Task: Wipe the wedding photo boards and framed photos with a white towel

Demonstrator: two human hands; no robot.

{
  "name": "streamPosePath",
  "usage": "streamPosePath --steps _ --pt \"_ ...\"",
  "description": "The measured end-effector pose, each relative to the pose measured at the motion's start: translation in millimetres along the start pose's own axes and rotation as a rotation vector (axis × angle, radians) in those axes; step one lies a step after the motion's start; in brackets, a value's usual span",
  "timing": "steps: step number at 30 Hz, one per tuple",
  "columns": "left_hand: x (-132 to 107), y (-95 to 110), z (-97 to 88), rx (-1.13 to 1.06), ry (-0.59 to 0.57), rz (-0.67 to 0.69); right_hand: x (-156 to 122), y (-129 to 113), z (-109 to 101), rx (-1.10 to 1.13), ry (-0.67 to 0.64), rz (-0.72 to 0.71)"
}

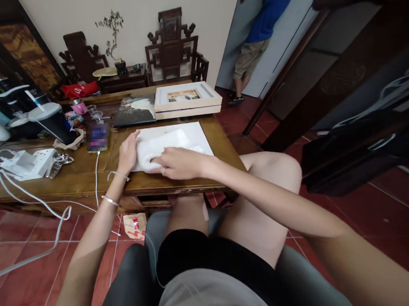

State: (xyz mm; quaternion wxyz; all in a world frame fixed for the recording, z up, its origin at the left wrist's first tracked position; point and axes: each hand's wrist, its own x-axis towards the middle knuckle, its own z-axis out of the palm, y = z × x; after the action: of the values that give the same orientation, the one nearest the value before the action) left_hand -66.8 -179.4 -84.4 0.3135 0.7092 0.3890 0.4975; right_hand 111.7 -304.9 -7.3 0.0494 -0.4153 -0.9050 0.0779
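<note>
On the wooden table lies a flat white board [198, 134]. A white, soft-looking folded cloth [162, 141] rests on it. My right hand [180, 162], with a ring on one finger, is closed on the near side of the cloth, its fingertips pressed into a fold. At the board's left edge is my left hand [128, 153], its fingers stretched out away from me along the edge, beside the cloth. Its thumb is hard to make out. Bracelets sit on my left wrist. Whatever lies under the cloth is hidden.
Behind the board are a framed picture [187, 97] and a dark picture panel [132, 112]. To the left are a phone [98, 137] on a cable, a lidded cup [55, 123] and a power strip [35, 163]. A person in blue [268, 13] stands at the back right.
</note>
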Motion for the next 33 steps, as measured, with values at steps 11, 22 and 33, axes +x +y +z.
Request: streamPosePath --steps 11,22,33 --pt "-7.2 7.5 0.9 0.528 -0.293 0.186 90.5 73.0 -16.8 0.012 0.138 0.343" --pt "-9.5 8.4 0.7 0.518 -0.349 0.158 86.6 100.7 -23.8 0.034 0.130 0.391" --pt "-10.6 7.5 1.5 0.531 -0.345 0.173 -60.3 86.6 -5.7 -0.022 0.068 0.328"
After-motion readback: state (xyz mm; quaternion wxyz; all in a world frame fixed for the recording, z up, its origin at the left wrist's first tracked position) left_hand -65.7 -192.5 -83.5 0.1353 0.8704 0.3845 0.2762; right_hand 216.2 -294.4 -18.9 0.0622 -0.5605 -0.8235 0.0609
